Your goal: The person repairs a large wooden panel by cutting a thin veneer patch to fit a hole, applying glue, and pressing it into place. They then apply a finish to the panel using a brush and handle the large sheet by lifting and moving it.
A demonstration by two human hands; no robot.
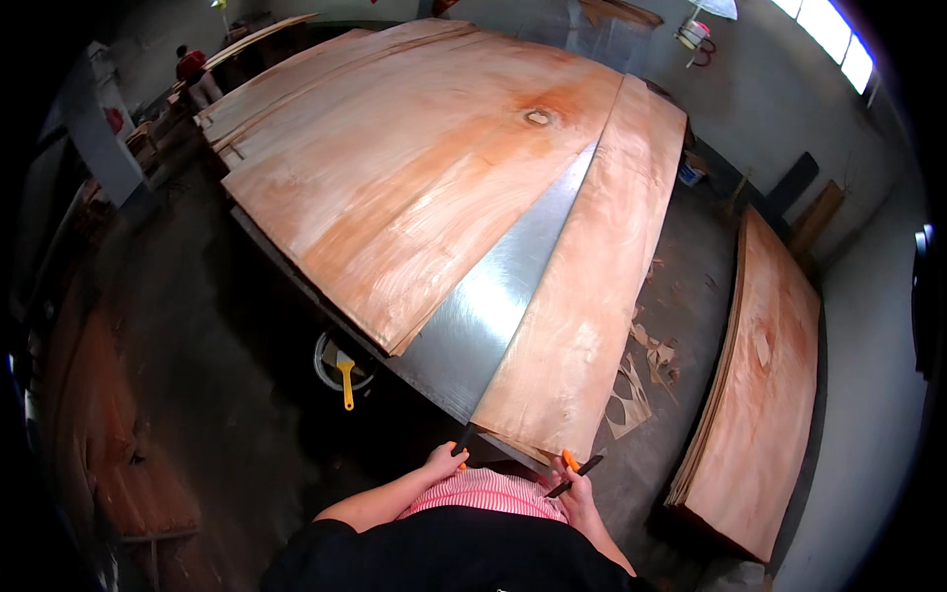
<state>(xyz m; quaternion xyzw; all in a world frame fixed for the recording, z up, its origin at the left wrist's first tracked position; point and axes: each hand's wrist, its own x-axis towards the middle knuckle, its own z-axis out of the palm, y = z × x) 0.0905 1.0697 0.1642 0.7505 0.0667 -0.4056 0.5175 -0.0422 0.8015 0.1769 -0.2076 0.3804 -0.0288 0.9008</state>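
Close grips at the near edge of the metal table (493,286)

The left hand (444,462) is holding a dark strip (463,439) just beside the table's near edge. The fingers are curling closely around it, a bit of orange is peeping out below, and I can't tell what sort of tool it is. The right hand (580,493) is keeping a narrow grip on a dark bar (586,469), slanting it near the table's near right corner. An orange piece (569,460) is sticking up by those fingers; whether it is belonging to the bar, I can't tell. The hands are sitting well apart, one toward each side of the long sheet (582,306), perhaps because that spacing is putting its whole near end within reach.

That wooden sheet is lying lengthwise along the table's right side, probably because the flat top is supporting it better than the floor could. A strip of bare metal is showing to its left, separating it from a broad pile of sheets (414,187) that is covering most of the table.

Below the table's front edge, a yellow brush (345,380) is resting at a round container (323,365), seemingly parked out of the way. Torn scraps (656,353) are littering the floor right of the table. Farther right, another stack (764,365) is standing near the wall, and beyond the table's far left corner a co-worker (194,77) is standing.
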